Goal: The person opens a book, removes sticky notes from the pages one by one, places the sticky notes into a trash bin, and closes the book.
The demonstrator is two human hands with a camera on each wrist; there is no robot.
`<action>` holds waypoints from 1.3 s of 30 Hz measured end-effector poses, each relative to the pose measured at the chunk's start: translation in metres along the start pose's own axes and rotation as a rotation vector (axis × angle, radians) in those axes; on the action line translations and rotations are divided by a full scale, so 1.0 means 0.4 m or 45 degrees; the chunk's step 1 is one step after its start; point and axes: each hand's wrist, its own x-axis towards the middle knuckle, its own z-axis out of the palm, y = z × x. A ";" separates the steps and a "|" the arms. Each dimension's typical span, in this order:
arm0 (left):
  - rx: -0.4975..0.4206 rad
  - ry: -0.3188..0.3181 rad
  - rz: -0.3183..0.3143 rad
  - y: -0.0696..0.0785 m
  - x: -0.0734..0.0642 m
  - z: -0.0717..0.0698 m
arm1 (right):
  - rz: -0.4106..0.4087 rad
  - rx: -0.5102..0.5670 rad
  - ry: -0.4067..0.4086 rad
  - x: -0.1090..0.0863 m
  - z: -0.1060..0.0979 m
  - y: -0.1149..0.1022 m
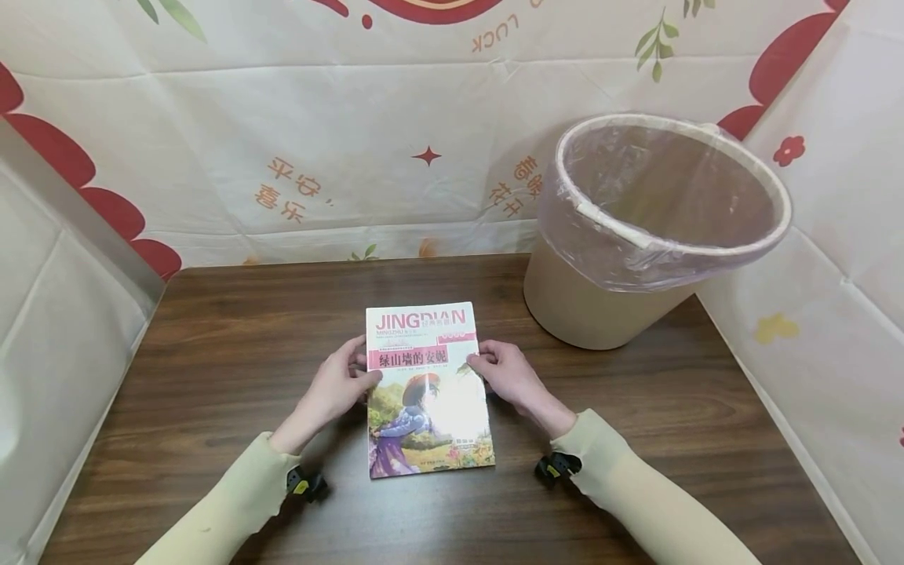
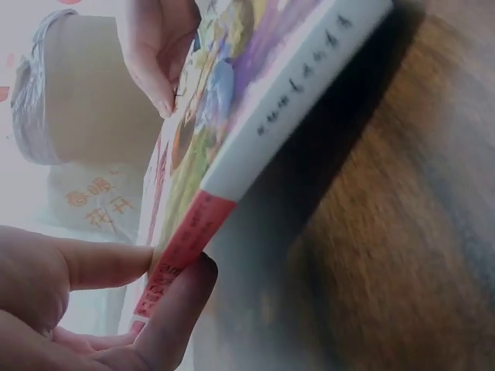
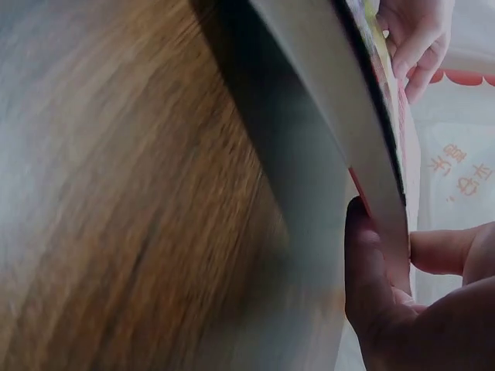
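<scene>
A paperback book point(image 1: 413, 400) with an illustrated cover and pink title band faces up between both hands. My left hand point(image 1: 344, 377) pinches its left edge, thumb on the cover and fingers underneath. On the opposite edge my right hand point(image 1: 510, 375) grips it the same way. The left wrist view shows the white and red spine point(image 2: 263, 131) between thumb and finger. In the right wrist view the page edges point(image 3: 332, 100) show, with a dark shadow beneath, so the book is at least partly raised off the table.
A beige bin point(image 1: 600, 302) lined with a clear plastic bag stands at the table's back right. The dark wooden table point(image 1: 233, 353) is bordered by white printed cloth point(image 1: 339, 141) behind and at the sides. Each wrist wears a small black camera point(image 1: 558, 468).
</scene>
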 end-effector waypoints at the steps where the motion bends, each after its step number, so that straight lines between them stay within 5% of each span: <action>1: 0.016 -0.002 -0.001 -0.001 0.001 0.001 | -0.008 -0.041 0.016 0.001 0.000 0.001; 14: 0.104 -0.006 0.002 0.002 0.014 0.017 | -0.172 -0.425 0.113 0.001 -0.001 0.004; 28: 0.306 0.045 0.078 0.003 0.036 0.039 | -0.172 -0.484 0.186 -0.004 -0.001 0.021; 39: 0.371 0.048 0.103 0.014 0.021 0.045 | -0.135 -0.487 0.209 -0.009 0.007 0.019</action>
